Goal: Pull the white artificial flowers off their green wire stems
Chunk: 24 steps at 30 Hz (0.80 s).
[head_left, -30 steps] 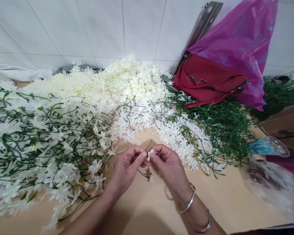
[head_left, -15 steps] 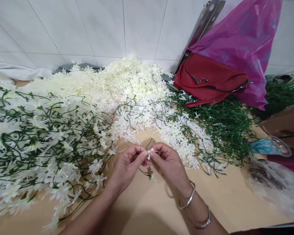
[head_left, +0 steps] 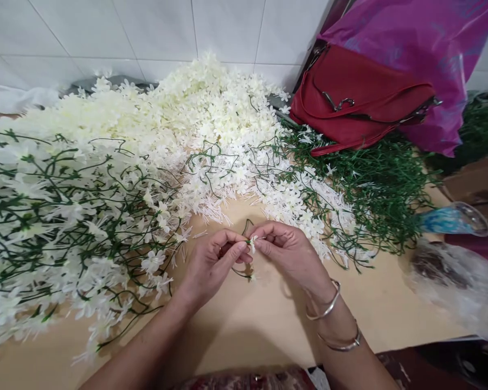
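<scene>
My left hand (head_left: 213, 265) and my right hand (head_left: 290, 252) meet over the tan table (head_left: 248, 325), fingertips pinched together. Between them is a small white artificial flower (head_left: 252, 241) on a thin green stem (head_left: 244, 271) that curls below and above the fingers. Both hands grip this piece. Two metal bangles (head_left: 329, 309) circle my right wrist. Just beyond the hands lies a big heap of loose cream-white petals (head_left: 203, 114). Finished green stems with white flowers (head_left: 65, 216) spread to the left.
A red handbag (head_left: 358, 97) leans against a purple plastic bag (head_left: 423, 43) at the back right. Bare green stems (head_left: 382, 184) pile below it. A clear plastic bag (head_left: 451, 281) and a blue-filled packet (head_left: 451, 219) lie at the right edge. White tiled wall behind.
The view has tilted down, so everything sits higher in the picture. My hands stay pinched on the same small flower and stem, with only slight finger movement.
</scene>
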Motion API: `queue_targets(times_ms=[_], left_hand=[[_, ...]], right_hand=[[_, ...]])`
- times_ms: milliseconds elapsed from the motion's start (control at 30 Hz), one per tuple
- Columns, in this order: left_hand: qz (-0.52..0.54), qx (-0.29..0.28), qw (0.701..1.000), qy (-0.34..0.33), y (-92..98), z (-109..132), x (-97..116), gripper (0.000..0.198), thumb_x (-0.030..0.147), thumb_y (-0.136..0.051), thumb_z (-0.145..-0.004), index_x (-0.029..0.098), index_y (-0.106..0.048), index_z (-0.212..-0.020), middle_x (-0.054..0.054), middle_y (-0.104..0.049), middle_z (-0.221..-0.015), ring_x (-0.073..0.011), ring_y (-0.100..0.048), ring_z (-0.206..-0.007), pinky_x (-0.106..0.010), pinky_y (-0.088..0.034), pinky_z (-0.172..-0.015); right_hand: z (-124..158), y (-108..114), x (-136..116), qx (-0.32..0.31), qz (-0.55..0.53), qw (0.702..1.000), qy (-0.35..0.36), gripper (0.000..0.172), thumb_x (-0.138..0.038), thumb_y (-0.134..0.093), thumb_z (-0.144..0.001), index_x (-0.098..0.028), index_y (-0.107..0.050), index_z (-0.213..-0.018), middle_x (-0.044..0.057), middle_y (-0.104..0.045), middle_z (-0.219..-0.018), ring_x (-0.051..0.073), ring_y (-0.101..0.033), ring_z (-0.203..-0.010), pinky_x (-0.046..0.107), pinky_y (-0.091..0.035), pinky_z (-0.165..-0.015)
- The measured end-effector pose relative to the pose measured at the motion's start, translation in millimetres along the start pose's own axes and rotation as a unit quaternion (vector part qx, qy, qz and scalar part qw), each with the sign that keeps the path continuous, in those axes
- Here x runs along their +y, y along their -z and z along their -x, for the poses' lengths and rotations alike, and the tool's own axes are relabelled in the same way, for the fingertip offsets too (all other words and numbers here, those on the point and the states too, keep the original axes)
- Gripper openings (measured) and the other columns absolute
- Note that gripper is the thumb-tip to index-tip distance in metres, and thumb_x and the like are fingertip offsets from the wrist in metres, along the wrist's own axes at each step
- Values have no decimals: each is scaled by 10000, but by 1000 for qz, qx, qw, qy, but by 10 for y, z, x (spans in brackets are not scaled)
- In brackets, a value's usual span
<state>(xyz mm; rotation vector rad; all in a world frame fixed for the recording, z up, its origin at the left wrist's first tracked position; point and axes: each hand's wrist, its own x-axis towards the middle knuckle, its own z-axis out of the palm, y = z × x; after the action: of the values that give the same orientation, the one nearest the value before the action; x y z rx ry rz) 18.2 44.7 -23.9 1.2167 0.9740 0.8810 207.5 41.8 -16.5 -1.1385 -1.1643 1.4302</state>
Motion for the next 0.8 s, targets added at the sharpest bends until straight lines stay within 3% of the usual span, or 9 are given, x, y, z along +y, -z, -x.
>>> queue_targets(times_ms=[233,633,800], left_hand=[[-35,-7,999,1,29,23,-70,209,382,-671,-978,179,-702,-939,-51,-788,-824,-174,-768,-769,-266,-605,-720],[-126,-10,992,-24,43,36,-92,217,394,-606,-1021,200,-684,-963,-37,-776,-851,-166,-763,-793,-272,-600,-756],[-111,-3,993,-36,8,36,-103,213,386,-613,-1015,187,-676,-970,-43,-771,-866,-165,-758,-817,-269,-597,-768]], right_hand=[[-5,-4,25,-14,-4,1000,-12,155,-350,-826,-824,-221,-743,-801,15,-729,-842,145,-655,-787,302,-537,-748],[16,-45,-14,-12,28,999,-36,114,-298,-775,-852,-207,-715,-816,20,-710,-869,154,-643,-801,319,-525,-751],[15,-46,-32,-9,31,999,-36,132,-318,-786,-841,-205,-719,-834,6,-687,-820,147,-617,-767,309,-505,-730]])
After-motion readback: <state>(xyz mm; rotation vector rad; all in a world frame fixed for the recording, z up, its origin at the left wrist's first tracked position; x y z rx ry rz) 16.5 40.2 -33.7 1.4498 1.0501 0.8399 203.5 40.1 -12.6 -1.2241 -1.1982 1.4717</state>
